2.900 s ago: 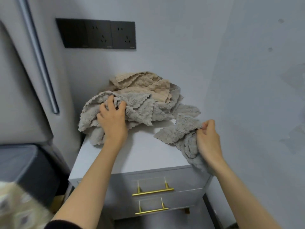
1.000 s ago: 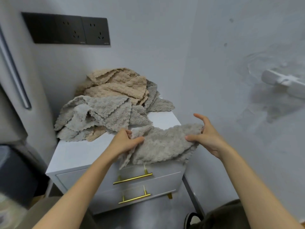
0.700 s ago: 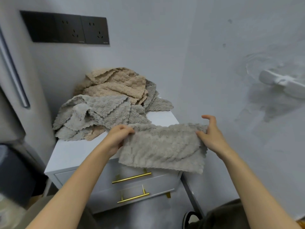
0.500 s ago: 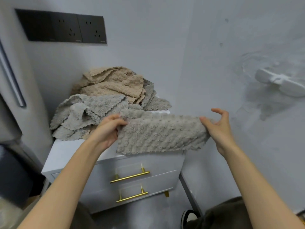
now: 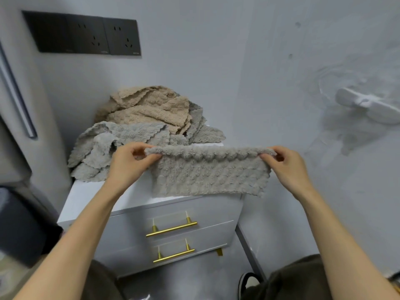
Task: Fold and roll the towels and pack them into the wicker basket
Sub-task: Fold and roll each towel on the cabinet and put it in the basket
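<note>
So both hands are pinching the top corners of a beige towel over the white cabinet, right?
Not beige: the head view shows the left hand and right hand pinching a grey towel by its top corners over the white cabinet. The beige towel lies in the heap behind.

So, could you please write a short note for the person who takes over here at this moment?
Left hand pinches one top corner of a grey towel, right hand the other.
The towel hangs stretched between them over the white cabinet, seemingly folded once.
Other grey and beige towels lie in a loose pile at the cabinet's back.
Nothing rolled in view; no wicker basket in view.
Left: roll this towel, pack it, then do the pile.
</note>
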### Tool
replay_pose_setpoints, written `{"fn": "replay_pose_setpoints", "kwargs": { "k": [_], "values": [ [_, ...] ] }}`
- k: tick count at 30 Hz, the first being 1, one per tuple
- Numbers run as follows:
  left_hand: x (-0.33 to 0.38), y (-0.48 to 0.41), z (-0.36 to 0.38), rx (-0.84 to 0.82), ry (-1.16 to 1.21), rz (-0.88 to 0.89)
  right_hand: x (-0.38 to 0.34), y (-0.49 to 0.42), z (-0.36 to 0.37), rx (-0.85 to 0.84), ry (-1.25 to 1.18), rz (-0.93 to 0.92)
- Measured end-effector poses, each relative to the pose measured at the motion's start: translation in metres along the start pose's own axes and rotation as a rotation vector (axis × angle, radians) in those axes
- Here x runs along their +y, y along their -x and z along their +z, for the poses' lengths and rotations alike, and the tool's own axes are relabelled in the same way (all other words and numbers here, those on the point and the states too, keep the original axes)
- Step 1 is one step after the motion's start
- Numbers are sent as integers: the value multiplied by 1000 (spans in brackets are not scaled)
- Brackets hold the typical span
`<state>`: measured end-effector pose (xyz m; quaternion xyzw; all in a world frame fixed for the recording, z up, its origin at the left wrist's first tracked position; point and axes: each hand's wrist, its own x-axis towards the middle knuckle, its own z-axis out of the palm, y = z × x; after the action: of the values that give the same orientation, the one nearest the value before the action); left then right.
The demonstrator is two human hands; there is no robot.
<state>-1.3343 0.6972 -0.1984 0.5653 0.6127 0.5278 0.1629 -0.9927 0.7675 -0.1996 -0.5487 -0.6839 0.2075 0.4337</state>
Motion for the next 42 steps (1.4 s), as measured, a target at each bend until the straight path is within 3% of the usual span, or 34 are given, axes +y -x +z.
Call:
{"fn": "replay_pose_setpoints", "kwargs": {
  "k": [2, 6, 9, 14, 21, 28, 32, 39, 42],
  "values": [
    [3, -2, -1, -22, 10, 12, -2, -1, 0, 23, 11, -31],
    [8, 1, -2, -170, 262, -89, -13, -1, 4, 8, -264, 82],
    [5, 1, 6, -109, 179, -92, -12, -6, 13, 43, -320, 95],
    [-14, -2, 17, -84, 42, -193, -4, -18, 34, 41, -200, 106],
    [-34, -9, 22, -10, -403, 24, 9, -40, 63, 26, -131, 220],
    [-51, -21, 31, 18, -452, 109, 16, -46, 75, -25, -179, 358],
    [-56, -18, 36, -35, -479, 74, 17, -42, 72, -92, -101, 345],
    [-43, -1, 20, -109, -693, 181, 19, -30, 48, -189, 159, 387],
    [-37, 5, 13, -332, -626, 195, 17, -20, 39, -309, 203, 437]
  ]
}}
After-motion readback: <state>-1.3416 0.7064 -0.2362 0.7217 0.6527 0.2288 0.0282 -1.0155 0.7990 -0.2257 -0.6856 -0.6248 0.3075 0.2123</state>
